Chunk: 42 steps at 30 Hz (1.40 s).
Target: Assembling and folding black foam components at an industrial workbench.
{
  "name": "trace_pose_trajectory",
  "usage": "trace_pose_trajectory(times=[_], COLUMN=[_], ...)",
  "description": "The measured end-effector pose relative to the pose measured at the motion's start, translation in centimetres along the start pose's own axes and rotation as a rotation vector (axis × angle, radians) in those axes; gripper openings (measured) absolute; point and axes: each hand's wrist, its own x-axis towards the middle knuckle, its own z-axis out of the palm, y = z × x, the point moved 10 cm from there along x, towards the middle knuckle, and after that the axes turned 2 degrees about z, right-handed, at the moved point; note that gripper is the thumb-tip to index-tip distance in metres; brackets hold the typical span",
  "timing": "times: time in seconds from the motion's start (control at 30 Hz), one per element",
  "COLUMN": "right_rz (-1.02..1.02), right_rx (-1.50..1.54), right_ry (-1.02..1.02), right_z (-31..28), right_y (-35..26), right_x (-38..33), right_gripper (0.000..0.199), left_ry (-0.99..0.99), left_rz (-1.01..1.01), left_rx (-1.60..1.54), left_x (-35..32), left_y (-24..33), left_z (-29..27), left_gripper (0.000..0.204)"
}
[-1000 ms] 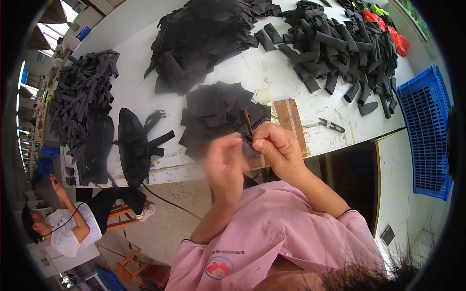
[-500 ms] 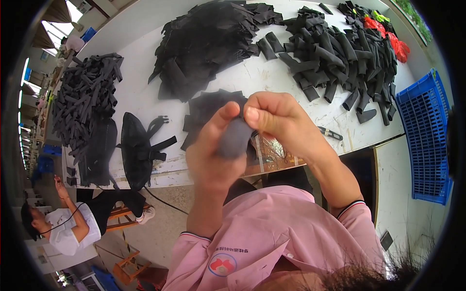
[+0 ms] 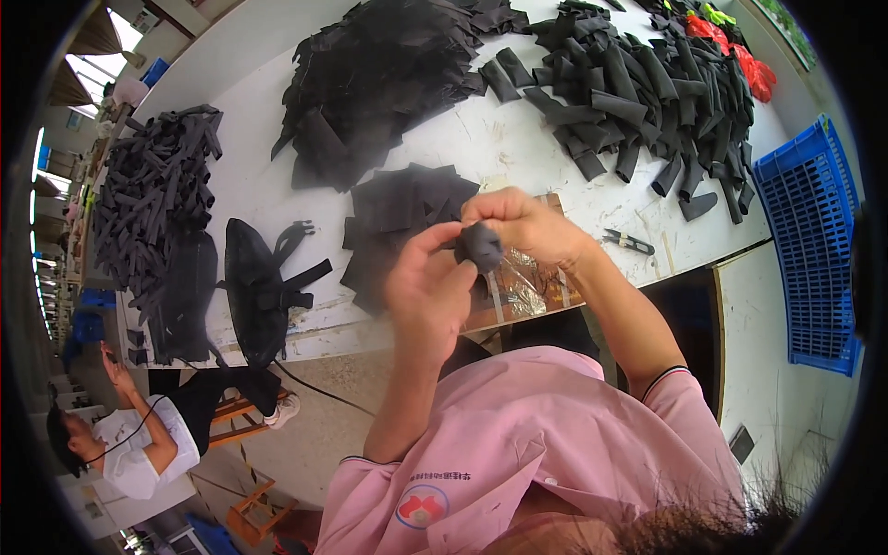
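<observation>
Both hands are raised over the table's front edge, gripping one small dark grey fabric piece [image 3: 482, 248] that looks bunched or rolled. My left hand [image 3: 428, 289] pinches its left side between thumb and fingers. At its upper right, the fingertips of my right hand [image 3: 532, 228] are closed on it. Partly behind my left hand lies a fanned stack of flat black fabric pieces [image 3: 393, 208]. Below the right hand is a brown board [image 3: 523, 289] with shiny clear tape on it. Thread snips [image 3: 629, 241] rest on the white table right of my right wrist.
Large heaps of flat black pieces [image 3: 370, 83] and black fabric tubes [image 3: 638, 92] cover the back. Narrow black strips [image 3: 153, 176] pile up at left, beside a black strapped item [image 3: 254, 287]. A blue crate [image 3: 805, 250] stands right. Another person [image 3: 139, 435] sits lower left.
My left hand has turned and opened its wrap to a fingertip pinch. The fabric piece, a smooth elongated shape before, now looks shorter and bunched. The view has shifted slightly.
</observation>
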Motion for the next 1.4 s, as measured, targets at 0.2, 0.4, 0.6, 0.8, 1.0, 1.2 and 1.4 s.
trace_pose_trajectory(times=[0.2, 0.4, 0.6, 0.8, 1.0, 1.2, 1.4], right_rz=[0.041, 0.054, -0.472, -0.374, -0.240, -0.359, -0.381], right_rx=[-0.032, -0.296, -0.881, -1.430, -1.287, -1.020, -1.112], right_ry=[0.102, 0.231, 0.341, 0.298, 0.315, 0.341, 0.324], right_z=[-0.9, -1.8, 2.7, 3.7, 1.8, 1.6, 0.6], right_y=[2.8, 0.2, -8.0, -6.2, -3.0, -2.8, -0.7], right_x=[0.6, -0.5, -4.0, -3.0, -2.5, -3.4, -3.2], right_gripper=[0.030, 0.034, 0.048, 0.030, 0.031, 0.031, 0.023], left_ry=[0.009, 0.114, -0.146, 0.040, -0.118, -0.267, -0.292], left_rz=[-0.356, 0.124, 0.470, 0.412, 0.166, 0.137, 0.337], left_rx=[-0.508, 0.200, 0.467, 0.222, 0.006, 0.400, 0.551], left_x=[1.0, 2.5, 2.0, 1.5, 2.7, 3.7, 3.2], left_y=[-5.1, 0.1, 5.1, 3.2, 0.9, 1.5, 2.9], left_z=[-2.8, -2.7, 1.5, -2.0, -0.1, 2.7, 3.4], left_gripper=[0.014, 0.021, 0.017, 0.009, 0.020, 0.014, 0.015])
